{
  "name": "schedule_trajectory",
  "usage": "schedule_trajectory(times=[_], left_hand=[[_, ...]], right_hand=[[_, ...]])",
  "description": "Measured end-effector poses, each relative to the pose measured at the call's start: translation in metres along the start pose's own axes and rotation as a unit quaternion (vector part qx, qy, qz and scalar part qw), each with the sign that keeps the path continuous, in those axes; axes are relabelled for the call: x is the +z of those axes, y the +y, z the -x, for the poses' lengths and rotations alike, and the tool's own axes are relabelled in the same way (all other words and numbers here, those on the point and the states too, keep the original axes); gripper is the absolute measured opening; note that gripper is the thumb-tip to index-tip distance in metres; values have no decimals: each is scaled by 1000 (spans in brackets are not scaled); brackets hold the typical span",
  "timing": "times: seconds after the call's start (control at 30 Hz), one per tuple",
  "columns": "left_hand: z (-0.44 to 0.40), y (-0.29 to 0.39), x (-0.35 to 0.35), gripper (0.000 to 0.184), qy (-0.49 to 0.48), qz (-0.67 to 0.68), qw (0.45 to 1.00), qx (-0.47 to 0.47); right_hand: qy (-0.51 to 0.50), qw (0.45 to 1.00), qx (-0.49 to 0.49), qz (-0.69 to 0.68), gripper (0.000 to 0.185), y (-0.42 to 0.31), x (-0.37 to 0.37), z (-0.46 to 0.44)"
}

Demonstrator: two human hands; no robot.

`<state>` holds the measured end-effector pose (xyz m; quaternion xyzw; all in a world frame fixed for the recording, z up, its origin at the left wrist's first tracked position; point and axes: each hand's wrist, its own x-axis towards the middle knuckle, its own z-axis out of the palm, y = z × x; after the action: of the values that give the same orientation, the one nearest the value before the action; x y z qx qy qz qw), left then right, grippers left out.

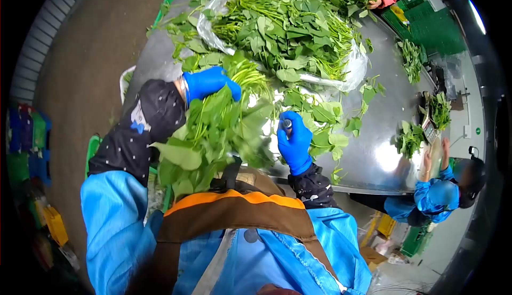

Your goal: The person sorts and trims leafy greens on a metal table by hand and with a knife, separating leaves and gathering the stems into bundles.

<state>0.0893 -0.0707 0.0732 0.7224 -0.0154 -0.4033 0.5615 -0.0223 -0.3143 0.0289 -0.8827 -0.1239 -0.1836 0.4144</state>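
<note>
My left hand, in a blue glove, is closed around the stems of a bunch of leafy greens. The leaves hang down toward my apron, partly blurred. In its own blue glove, my right hand makes a fist round a small tool handle. Only the handle's round end shows, so I cannot tell the tool's kind. Loose leafy stems lie on the metal table just beyond that hand. Farther back is a large heap of the same greens on clear plastic sheeting.
The metal table stretches ahead and right. At the far side a person's hands hold greens. On the right, another person reaches toward a scale beside small bunches. Green crates stand behind.
</note>
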Motion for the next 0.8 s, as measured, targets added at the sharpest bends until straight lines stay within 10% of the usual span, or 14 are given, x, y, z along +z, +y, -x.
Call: schedule_trajectory(times=[0.27,0.37,0.53,0.63,0.8], left_hand=[[9,-52,8,26,-148,-74,916,365],[28,-43,10,25,-141,-17,963,230],[1,-92,15,28,-120,16,908,401],[-11,-112,12,32,-198,105,927,300],[19,-77,6,38,-199,32,895,399]], right_hand=[[-17,995,44,-92,28,-29,10,-20],[-8,999,-33,-26,23,-37,0,-12],[-35,999,-34,16,25,-17,31,-11],[-10,999,-50,13,25,-17,44,-20],[-65,984,140,85,24,72,41,37]])
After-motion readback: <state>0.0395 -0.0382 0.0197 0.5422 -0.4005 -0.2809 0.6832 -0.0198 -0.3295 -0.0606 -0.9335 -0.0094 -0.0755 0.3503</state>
